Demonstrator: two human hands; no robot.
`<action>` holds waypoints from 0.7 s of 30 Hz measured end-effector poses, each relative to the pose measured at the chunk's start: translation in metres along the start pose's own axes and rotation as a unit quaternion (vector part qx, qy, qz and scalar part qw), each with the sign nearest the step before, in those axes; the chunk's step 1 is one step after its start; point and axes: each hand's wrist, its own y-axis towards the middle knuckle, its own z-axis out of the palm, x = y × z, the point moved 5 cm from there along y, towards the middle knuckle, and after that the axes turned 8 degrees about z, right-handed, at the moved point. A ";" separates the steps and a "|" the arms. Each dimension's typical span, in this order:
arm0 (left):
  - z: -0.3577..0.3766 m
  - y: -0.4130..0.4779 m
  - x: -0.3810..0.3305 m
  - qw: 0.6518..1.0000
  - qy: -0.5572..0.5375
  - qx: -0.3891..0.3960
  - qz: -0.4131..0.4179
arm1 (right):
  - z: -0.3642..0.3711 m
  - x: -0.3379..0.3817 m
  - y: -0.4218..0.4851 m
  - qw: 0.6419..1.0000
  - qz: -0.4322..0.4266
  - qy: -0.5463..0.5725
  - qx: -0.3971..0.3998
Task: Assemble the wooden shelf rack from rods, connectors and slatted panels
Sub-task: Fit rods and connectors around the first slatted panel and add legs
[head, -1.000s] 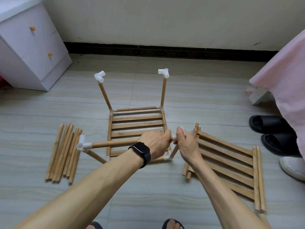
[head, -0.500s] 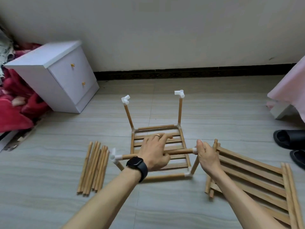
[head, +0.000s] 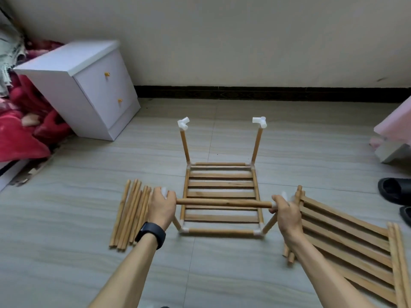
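Note:
The half-built rack stands on the floor with a slatted panel [head: 221, 182] framed by rods and white connectors. Two far uprights carry a white connector on the left [head: 183, 123] and another on the right [head: 259, 121]. A horizontal rod [head: 222, 202] spans the two near uprights. My left hand [head: 162, 206] grips the white connector at that rod's left end. My right hand [head: 285, 213] grips the connector at its right end. Both near connectors are mostly hidden under my fingers.
A bundle of loose rods [head: 131, 215] lies left of the rack. Spare slatted panels [head: 347, 247] lie to the right. A white two-drawer cabinet [head: 89, 85] and a red blanket [head: 24, 130] sit at the far left. Black slippers [head: 394, 193] lie at the right edge.
My left hand slid left along the near rod from its middle to the connector at its left end. My right hand stayed on the right end. The view tilted up and shifted.

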 end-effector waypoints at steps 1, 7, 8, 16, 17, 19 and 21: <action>0.001 0.000 0.001 1.000 -0.001 -0.007 0.001 | 0.002 0.001 0.000 1.000 0.001 0.001 0.001; 0.005 -0.006 0.002 0.998 0.002 -0.067 0.014 | 0.005 0.002 0.003 1.000 -0.001 0.002 -0.016; 0.005 -0.002 0.002 0.998 0.003 -0.060 0.017 | 0.005 0.004 0.005 1.000 -0.002 -0.006 -0.006; 0.000 0.018 -0.011 0.995 -0.072 -0.003 -0.065 | 0.013 0.012 0.003 0.996 0.008 -0.038 -0.077; -0.003 0.011 -0.010 0.988 -0.113 -0.034 -0.104 | 0.015 0.011 -0.003 0.994 0.012 -0.043 -0.098; 0.000 -0.012 -0.005 0.961 -0.197 -0.025 -0.192 | 0.021 0.009 -0.020 0.992 0.019 -0.050 -0.115; 0.017 -0.041 -0.010 0.936 -0.242 0.112 -0.228 | 0.038 0.004 -0.042 0.995 0.009 -0.069 -0.076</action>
